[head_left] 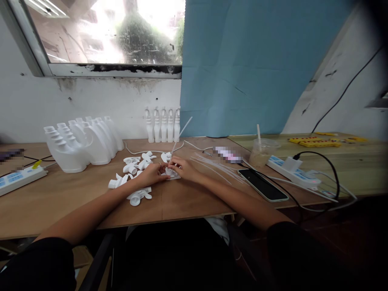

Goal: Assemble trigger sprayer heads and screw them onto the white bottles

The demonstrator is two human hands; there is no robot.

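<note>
My left hand [152, 173] and my right hand [182, 167] meet over the wooden table [75, 198], both closed around one white spray-trigger head [171, 173]. A thin white dip tube [181, 135] rises from it, slanting up to the right. Several loose white trigger heads [133, 169] lie scattered just left of my hands. A bundle of spare white tubes [212, 165] lies fanned out to the right of my right hand.
Several empty white bottles [81, 143] stand at the back left, and a row of assembled sprayers [162, 124] lines the wall. A phone [262, 184], a plastic cup with a straw [261, 151], two power strips [18, 178] [295, 171] and cables also sit on the table.
</note>
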